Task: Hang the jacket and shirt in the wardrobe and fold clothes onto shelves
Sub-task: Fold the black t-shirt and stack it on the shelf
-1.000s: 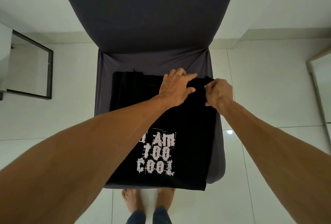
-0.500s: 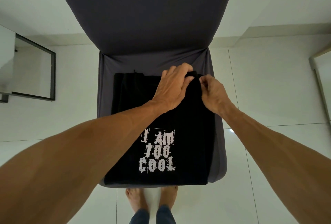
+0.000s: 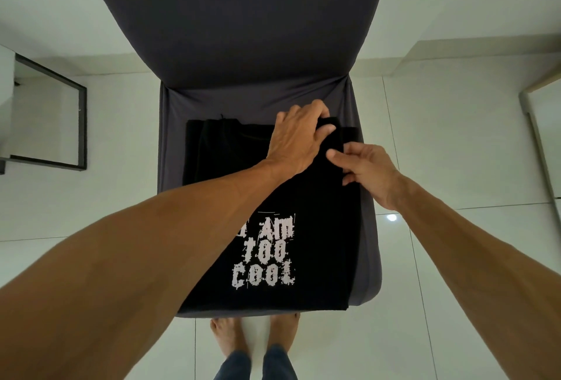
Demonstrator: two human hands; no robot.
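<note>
The black T-shirt (image 3: 321, 212) (flat on the chair (image 3: 258, 100)) is pinched by left hand (image 3: 299, 141) and right hand (image 3: 368, 171).

Black T-shirt (image 3: 321, 227) — white lettering; grey chair (image 3: 236, 30)

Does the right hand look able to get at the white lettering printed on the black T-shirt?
Probably yes: the white lettering lies face up on the black T-shirt near the right hand, bare except where the left forearm crosses its left edge.

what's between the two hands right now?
Head view: only a narrow strip of the black T-shirt, gripped by the left hand and pinched by the right hand.
</note>
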